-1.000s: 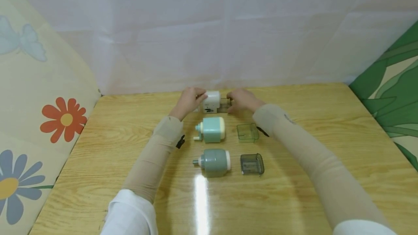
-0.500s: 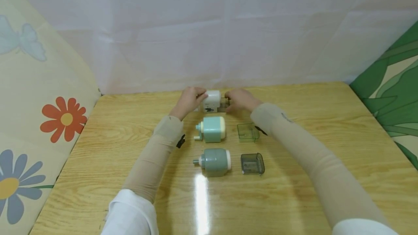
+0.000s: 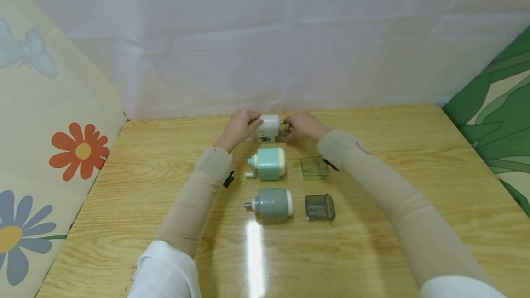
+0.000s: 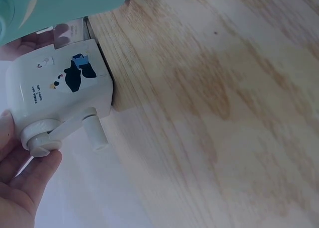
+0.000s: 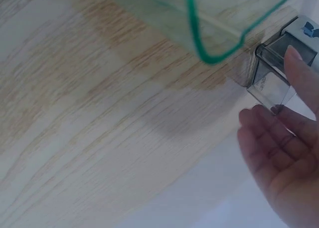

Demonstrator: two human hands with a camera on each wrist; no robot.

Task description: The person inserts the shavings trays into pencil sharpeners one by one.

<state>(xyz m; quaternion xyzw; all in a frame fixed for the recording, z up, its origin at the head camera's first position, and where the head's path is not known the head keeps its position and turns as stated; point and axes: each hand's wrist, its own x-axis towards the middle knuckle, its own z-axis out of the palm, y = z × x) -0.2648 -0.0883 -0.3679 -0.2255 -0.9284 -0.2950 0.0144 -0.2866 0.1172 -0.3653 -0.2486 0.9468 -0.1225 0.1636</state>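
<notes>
A white pencil sharpener with a panda print stands at the far middle of the wooden table. My left hand grips its left end, with fingers by the crank. My right hand pinches a small clear drawer against the sharpener's right side. In the right wrist view my thumb and fingertips hold that drawer, which sits partly inside the white body.
Nearer me stand a mint sharpener with a clear green drawer to its right. Closer still are a grey-green sharpener and a dark grey drawer. A white curtain closes the far edge, and patterned panels flank both sides.
My right hand has moved slightly left, and less of the clear drawer shows beside the white sharpener. My left hand has stayed in place.
</notes>
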